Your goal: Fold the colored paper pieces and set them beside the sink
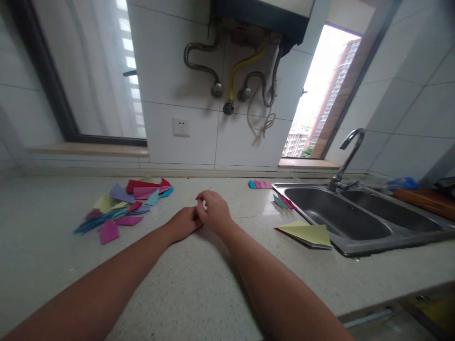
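Note:
My left hand (183,223) and my right hand (216,213) meet over the middle of the countertop, fingers touching. The right hand is closed, with thumb and forefinger curled round a small gap. The left hand's fingers are closed too, partly covered by the right. Whatever lies between them, if anything, is hidden. Left of my hands spreads a loose pile of folded paper pieces (119,213) in pink, blue, yellow, red and purple. On the right, by the sink, lies a stack of larger folded papers (305,234), yellow on top.
A steel double sink (330,243) with a faucet (350,151) is set in the counter at right. Small folded papers in pink and blue (260,184) and pink and teal (280,202) lie by its left edge. A wall socket (181,127) sits behind.

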Motion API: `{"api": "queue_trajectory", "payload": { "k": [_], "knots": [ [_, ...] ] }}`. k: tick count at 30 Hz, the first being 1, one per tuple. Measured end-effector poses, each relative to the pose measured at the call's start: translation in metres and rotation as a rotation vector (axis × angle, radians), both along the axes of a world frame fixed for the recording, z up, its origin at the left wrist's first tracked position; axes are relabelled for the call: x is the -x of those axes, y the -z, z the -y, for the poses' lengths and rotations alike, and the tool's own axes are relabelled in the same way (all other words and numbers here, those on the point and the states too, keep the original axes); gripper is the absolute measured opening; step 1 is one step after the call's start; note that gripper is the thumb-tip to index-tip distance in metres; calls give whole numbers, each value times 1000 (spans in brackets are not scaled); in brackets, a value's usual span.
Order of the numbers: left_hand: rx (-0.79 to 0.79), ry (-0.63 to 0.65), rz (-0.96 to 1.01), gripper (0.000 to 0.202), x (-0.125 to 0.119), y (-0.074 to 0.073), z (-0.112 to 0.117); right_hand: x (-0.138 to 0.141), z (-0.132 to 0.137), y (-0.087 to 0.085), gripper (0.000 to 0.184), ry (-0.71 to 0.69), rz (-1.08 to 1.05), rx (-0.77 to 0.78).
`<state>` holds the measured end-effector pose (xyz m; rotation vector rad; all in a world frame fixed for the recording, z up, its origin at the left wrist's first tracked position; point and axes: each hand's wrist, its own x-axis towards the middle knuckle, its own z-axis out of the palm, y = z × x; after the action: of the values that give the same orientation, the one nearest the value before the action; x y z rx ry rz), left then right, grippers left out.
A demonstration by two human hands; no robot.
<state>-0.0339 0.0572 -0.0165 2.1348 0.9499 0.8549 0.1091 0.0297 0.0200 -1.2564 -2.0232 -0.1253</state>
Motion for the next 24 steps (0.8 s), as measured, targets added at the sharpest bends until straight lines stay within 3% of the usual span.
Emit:
{"api": "queue_trajectory", "payload": {
  "k": [3, 6, 13, 24],
  "knots": [
    [-77, 25, -41, 21, 0, 2, -3, -15, -22, 26, 15, 9, -99, 131],
    [-58, 41, -69, 19, 1, 2, -3, -29, -37, 39, 20, 18, -223, 221],
    [-90, 34, -95, 15, 2, 1, -4, -32, -38, 40, 19, -107, -170, 275],
    [-157, 22, -174, 16, 6, -7, 1, -32, -39, 38, 20, -138, -174, 298]
  ]
}}
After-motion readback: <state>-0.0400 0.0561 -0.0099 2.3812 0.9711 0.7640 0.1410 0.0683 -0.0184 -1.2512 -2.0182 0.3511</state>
